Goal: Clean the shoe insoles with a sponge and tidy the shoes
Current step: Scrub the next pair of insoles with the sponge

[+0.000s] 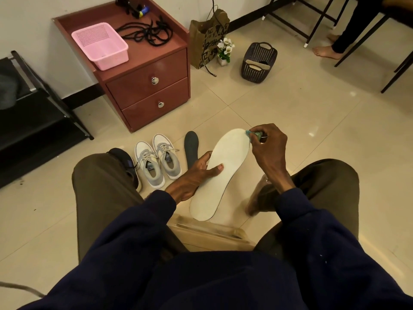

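Note:
A white insole (225, 173) is held up between my knees, toe end pointing away. My left hand (196, 173) grips its left edge, thumb lying across the top face. My right hand (269, 148) pinches a small green sponge (253, 134) against the insole's toe end. On the floor to the left stands a pair of grey-and-white sneakers (156, 159), with a dark insole (191, 147) lying flat beside them. A black shoe (128, 166) is partly hidden behind my left knee.
A red two-drawer cabinet (152, 90) carries a pink basket (100, 45) and black laces (147, 33). Farther back stand a paper bag (206, 39), a small flower pot (224, 51) and a dark basket (258, 62). A black rack (33, 117) is left; another person's bare foot (326, 51) is far right.

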Motion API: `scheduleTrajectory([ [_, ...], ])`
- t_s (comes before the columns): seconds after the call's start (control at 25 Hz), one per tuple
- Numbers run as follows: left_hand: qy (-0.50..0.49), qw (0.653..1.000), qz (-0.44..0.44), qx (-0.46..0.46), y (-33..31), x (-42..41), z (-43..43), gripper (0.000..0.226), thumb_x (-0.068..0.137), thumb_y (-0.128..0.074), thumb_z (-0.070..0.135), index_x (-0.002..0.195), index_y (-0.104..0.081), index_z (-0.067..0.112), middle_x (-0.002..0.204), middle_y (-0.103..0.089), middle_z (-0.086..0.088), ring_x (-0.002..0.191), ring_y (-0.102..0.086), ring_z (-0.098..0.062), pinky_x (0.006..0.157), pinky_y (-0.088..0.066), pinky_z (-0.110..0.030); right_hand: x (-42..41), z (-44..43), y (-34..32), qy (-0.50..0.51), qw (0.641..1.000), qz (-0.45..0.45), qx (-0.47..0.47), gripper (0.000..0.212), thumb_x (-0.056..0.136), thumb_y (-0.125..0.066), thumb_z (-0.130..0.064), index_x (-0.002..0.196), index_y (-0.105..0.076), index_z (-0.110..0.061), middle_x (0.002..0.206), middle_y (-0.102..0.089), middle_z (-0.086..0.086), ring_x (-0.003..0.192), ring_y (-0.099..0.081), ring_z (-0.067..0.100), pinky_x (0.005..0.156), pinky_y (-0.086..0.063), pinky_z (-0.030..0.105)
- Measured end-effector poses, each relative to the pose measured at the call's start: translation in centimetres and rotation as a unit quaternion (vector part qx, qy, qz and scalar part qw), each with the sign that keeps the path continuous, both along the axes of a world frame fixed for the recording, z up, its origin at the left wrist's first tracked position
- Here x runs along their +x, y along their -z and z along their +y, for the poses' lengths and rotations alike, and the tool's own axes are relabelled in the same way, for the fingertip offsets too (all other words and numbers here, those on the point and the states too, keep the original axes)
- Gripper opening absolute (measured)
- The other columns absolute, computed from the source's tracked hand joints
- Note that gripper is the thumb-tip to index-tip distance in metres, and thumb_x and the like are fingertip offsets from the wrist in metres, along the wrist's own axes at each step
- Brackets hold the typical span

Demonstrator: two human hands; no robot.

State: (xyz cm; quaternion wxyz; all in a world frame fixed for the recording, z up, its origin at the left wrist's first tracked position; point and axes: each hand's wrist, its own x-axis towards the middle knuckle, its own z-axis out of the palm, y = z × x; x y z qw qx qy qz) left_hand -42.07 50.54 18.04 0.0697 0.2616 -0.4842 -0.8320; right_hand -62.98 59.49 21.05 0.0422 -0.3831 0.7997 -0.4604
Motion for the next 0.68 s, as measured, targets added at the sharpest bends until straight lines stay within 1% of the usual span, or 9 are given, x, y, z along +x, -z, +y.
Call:
scheduleTrajectory([
  [0.12,0.055,0.993,0.048,0.089,0.2,-0.4,0.4,0.055,0.103,-0.057,0.011,0.152,-0.038,0.029,0.144,-0.052,-0.027,0.120,-0.058,-0.056,0.096,-0.047,-0.072,-0.1,0.0,0.5,0.005,0.999,0.035,0.022,0.011,0.093,-0.068,-0.010,0.101,-0.072,-0.016,0.101,-0.064,-0.002,0.090,-0.061,0.010,0.078,-0.056,0.037],
  [0.16,0.065,0.990,0.059,0.114,0.1,-0.4,0.7,0.056,0.105,-0.052,0.008,0.154,-0.037,0.031,0.145,-0.051,-0.027,0.122,-0.055,-0.060,0.097,-0.045,-0.075,0.2,-0.1,0.7,-0.002,0.999,0.037,0.028,0.012,0.094,-0.067,-0.011,0.103,-0.072,-0.015,0.102,-0.064,-0.003,0.091,-0.061,0.010,0.078,-0.056,0.038],
  [0.24,0.068,0.987,0.062,0.131,-0.2,-0.4,1.2,0.055,0.104,-0.053,0.011,0.154,-0.037,0.028,0.142,-0.056,-0.023,0.120,-0.058,-0.057,0.096,-0.050,-0.069,1.5,-0.2,1.1,-0.034,0.997,0.051,0.041,0.013,0.095,-0.066,-0.011,0.106,-0.072,-0.014,0.104,-0.063,-0.002,0.092,-0.060,0.011,0.079,-0.056,0.036],
  [0.32,0.053,0.989,0.033,0.131,-0.6,-0.2,1.2,0.056,0.098,-0.063,0.034,0.149,-0.043,0.023,0.133,-0.060,-0.022,0.112,-0.065,-0.049,0.090,-0.057,-0.057,3.1,-0.5,0.9,-0.098,0.993,0.058,0.042,0.013,0.094,-0.068,-0.011,0.106,-0.074,-0.011,0.103,-0.065,0.000,0.091,-0.061,0.012,0.078,-0.055,0.031],
  [0.36,0.049,0.989,0.010,0.136,-0.8,-0.1,1.0,0.059,0.097,-0.061,0.050,0.146,-0.047,0.019,0.129,-0.060,-0.024,0.107,-0.067,-0.045,0.087,-0.058,-0.053,3.5,-0.7,0.6,-0.135,0.988,0.055,0.040,0.012,0.094,-0.070,-0.011,0.105,-0.075,-0.011,0.103,-0.066,0.000,0.091,-0.061,0.012,0.078,-0.055,0.028],
  [0.44,0.061,0.986,-0.037,0.151,-1.4,0.2,0.7,0.076,0.096,-0.035,0.075,0.137,-0.059,0.015,0.118,-0.062,-0.030,0.095,-0.066,-0.040,0.083,-0.056,-0.046,3.4,-1.0,0.1,-0.165,0.984,0.059,0.030,0.011,0.093,-0.071,-0.013,0.102,-0.077,-0.012,0.100,-0.068,-0.002,0.091,-0.062,0.009,0.078,-0.054,0.026],
  [0.48,0.077,0.984,-0.050,0.153,-1.5,0.3,0.5,0.085,0.095,-0.024,0.080,0.131,-0.066,0.015,0.113,-0.063,-0.031,0.088,-0.064,-0.038,0.080,-0.055,-0.043,3.0,-1.1,0.0,-0.141,0.988,0.062,0.026,0.010,0.093,-0.071,-0.013,0.100,-0.077,-0.014,0.099,-0.069,-0.004,0.090,-0.062,0.008,0.078,-0.054,0.027],
  [0.56,0.106,0.982,-0.048,0.147,-1.7,0.0,0.7,0.091,0.095,-0.015,0.080,0.126,-0.071,0.016,0.107,-0.066,-0.028,0.083,-0.061,-0.035,0.077,-0.054,-0.041,1.6,-0.9,-0.1,-0.053,0.997,0.038,0.032,0.011,0.093,-0.069,-0.013,0.098,-0.078,-0.017,0.096,-0.068,-0.007,0.089,-0.062,0.007,0.079,-0.056,0.033],
  [0.68,0.104,0.984,-0.038,0.137,-1.2,-0.1,0.7,0.083,0.101,-0.024,0.073,0.142,-0.057,0.009,0.119,-0.071,-0.014,0.090,-0.068,-0.031,0.078,-0.055,-0.040,1.4,-0.5,-0.2,-0.009,0.999,0.010,0.046,0.011,0.093,-0.068,-0.014,0.098,-0.077,-0.018,0.097,-0.068,-0.009,0.090,-0.062,0.006,0.083,-0.056,0.038],
])
